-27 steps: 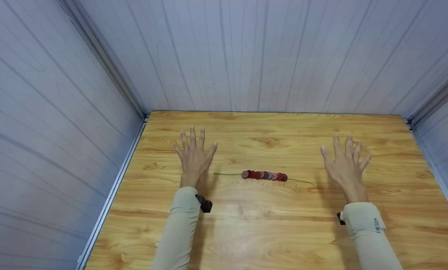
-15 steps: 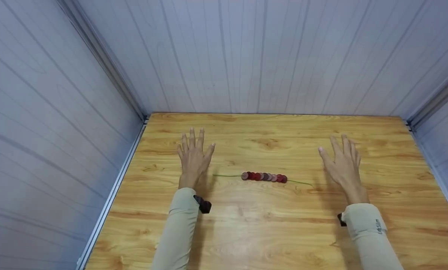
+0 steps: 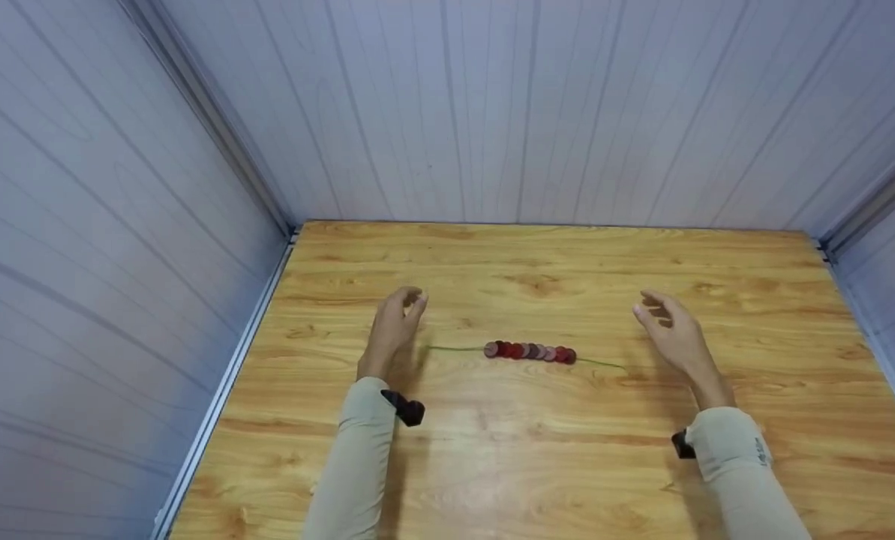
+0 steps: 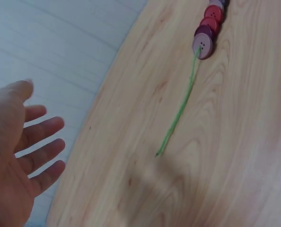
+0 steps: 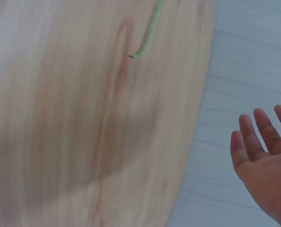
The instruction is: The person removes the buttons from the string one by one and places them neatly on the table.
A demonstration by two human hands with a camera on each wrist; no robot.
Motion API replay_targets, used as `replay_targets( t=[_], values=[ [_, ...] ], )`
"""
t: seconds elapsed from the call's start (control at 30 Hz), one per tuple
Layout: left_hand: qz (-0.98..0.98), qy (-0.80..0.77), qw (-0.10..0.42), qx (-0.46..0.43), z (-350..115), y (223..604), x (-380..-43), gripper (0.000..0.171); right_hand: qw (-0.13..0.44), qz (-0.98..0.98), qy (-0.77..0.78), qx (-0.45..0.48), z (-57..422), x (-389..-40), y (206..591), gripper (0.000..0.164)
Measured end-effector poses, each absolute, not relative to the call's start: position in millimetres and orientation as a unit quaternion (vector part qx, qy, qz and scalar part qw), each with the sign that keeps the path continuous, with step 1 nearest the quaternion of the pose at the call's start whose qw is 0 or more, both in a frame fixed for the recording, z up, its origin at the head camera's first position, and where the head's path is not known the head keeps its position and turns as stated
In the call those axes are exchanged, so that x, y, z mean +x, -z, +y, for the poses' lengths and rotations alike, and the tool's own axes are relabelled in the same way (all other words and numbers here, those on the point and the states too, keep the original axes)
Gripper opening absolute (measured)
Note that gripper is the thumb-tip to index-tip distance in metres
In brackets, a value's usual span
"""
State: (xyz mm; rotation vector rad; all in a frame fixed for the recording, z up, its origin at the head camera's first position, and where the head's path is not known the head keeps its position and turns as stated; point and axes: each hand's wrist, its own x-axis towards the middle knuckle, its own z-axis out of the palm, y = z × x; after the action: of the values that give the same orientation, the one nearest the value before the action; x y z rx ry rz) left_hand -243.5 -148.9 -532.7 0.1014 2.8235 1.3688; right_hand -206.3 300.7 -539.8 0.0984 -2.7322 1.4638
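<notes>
A row of overlapping buttons (image 3: 531, 351) in reds, pinks and purples lies on the table, strung on a green cord (image 4: 180, 109) whose two ends stick out left and right. In the left wrist view, the cord passes through a hole in the pink end button (image 4: 203, 46). My left hand (image 3: 393, 326) hovers just beyond the cord's left end, fingers loosely bent and holding nothing. My right hand (image 3: 674, 336) is off to the right of the other cord end (image 5: 150, 32), also holding nothing, its fingers softly bent inward.
The wood-grain table (image 3: 537, 465) meets a pale panelled wall (image 3: 492, 112) at the back. Another panelled wall (image 3: 79, 262) rises along the left, with a metal edge strip at its foot. A further wall stands on the right.
Both hands were spread flat with fingers straight; now their fingers have bent inward and the hands have turned with thumbs toward the fingertips. The buttons and cord have stayed in place.
</notes>
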Motion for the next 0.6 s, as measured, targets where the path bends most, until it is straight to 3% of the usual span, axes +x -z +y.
replay_targets(
  t=[0.2,0.43,0.6],
  values=[
    [0.895,-0.440,0.062,0.036,-147,544,-235,0.029,-0.052,-0.876,-0.479,0.019,308,-202,556,0.064],
    [0.886,-0.450,0.108,0.020,-143,561,-228,0.029,-0.074,-0.877,-0.474,0.033,310,-202,576,0.060],
    [0.888,-0.447,0.108,0.015,-141,573,-224,0.032,-0.089,-0.875,-0.475,0.029,306,-199,584,0.063]
  ],
)
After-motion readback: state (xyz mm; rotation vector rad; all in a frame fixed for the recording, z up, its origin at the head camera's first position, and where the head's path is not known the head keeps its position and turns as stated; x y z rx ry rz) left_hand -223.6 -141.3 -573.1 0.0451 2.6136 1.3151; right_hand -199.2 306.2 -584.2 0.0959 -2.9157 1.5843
